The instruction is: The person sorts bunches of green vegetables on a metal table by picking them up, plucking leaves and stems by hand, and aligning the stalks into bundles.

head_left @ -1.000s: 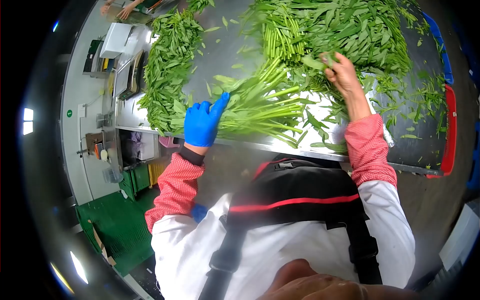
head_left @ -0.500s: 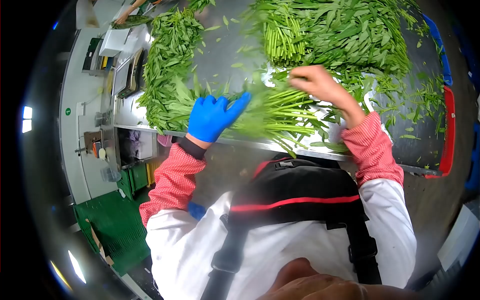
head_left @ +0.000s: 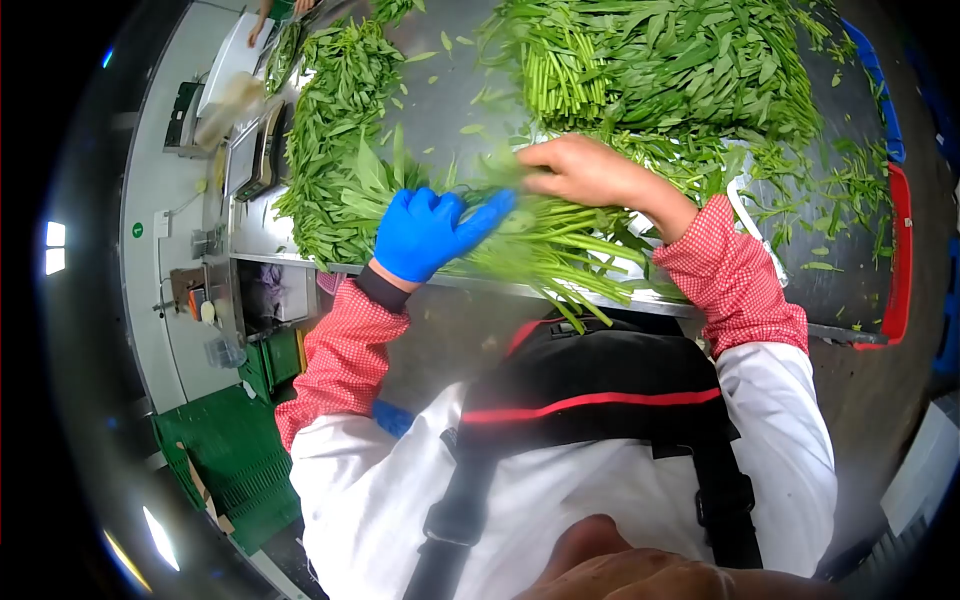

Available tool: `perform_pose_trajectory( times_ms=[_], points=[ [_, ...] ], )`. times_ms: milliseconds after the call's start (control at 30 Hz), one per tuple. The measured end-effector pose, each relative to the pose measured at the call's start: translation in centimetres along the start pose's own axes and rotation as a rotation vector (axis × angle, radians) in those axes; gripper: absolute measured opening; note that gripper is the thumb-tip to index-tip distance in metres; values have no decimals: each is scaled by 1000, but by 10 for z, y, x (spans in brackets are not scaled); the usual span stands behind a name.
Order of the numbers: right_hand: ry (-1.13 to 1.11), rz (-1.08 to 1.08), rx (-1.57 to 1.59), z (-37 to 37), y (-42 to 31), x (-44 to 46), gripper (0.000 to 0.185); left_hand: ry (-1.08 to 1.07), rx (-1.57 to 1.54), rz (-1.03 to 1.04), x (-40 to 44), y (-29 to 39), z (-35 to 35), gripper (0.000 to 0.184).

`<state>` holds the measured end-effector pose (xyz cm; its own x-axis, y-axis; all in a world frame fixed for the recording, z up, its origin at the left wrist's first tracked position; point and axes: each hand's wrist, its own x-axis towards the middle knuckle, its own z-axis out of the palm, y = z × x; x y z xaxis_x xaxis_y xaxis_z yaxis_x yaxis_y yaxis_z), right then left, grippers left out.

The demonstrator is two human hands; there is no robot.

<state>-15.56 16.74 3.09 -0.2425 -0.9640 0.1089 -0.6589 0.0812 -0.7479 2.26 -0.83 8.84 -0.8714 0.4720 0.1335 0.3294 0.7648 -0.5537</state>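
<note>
My left hand (head_left: 425, 235), in a blue glove, is wrapped round a loose bunch of leafy green stems (head_left: 565, 240) at the table's front edge. The cut ends of the bunch point right and toward me. Bare and bent over the top of the same bunch, my right hand (head_left: 575, 170) has its fingertips close to the blue thumb. Those fingertips are blurred, and what they pinch, if anything, cannot be made out. Behind them lies a large pile of greens (head_left: 690, 70), and a long row of greens (head_left: 335, 130) runs along the left.
A scale (head_left: 257, 150) stands at the table's left edge, near a white box (head_left: 232, 65). Another person's hand (head_left: 258, 30) shows at the top left. Red (head_left: 900, 255) and blue (head_left: 875, 85) crates border the right side. Loose leaves lie on the dark tabletop (head_left: 450, 90).
My right hand has moved left from the loose leaves to the bunch. My left hand has shifted slightly right, and the stem ends now hang nearer me. The other person's hand has also moved.
</note>
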Motion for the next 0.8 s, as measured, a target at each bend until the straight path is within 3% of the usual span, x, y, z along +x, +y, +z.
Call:
perform_pose_trajectory(
  times_ms=[100,200,267,333,500,533,633,700,733,800],
  points=[
    [234,-103,90,12,31,-15,12,-54,-34,-14,-9,4,-2,66],
    [92,74,-86,18,40,-28,20,-70,-85,3,-9,13,2,66],
    [170,82,189,15,58,-36,20,-88,-106,-13,-8,14,2,66],
    [226,250,98,14,95,-51,23,-81,-142,-77,-15,6,2,66],
    [296,308,499,-2,126,-68,25,-73,-267,-172,-25,-3,6,70],
    [172,400,642,-16,101,-63,42,-62,-304,-175,-24,-3,8,72],
    [-61,141,744,13,102,-40,59,-106,-485,-227,-6,-1,7,75],
    [-53,116,797,31,77,-34,57,-91,-749,-388,-5,1,15,77],
    [-75,-90,777,16,69,-31,48,-87,-879,-475,-9,2,22,79],
    [77,297,735,-7,49,-38,41,-84,-1174,-617,-31,8,43,69]
  ],
)
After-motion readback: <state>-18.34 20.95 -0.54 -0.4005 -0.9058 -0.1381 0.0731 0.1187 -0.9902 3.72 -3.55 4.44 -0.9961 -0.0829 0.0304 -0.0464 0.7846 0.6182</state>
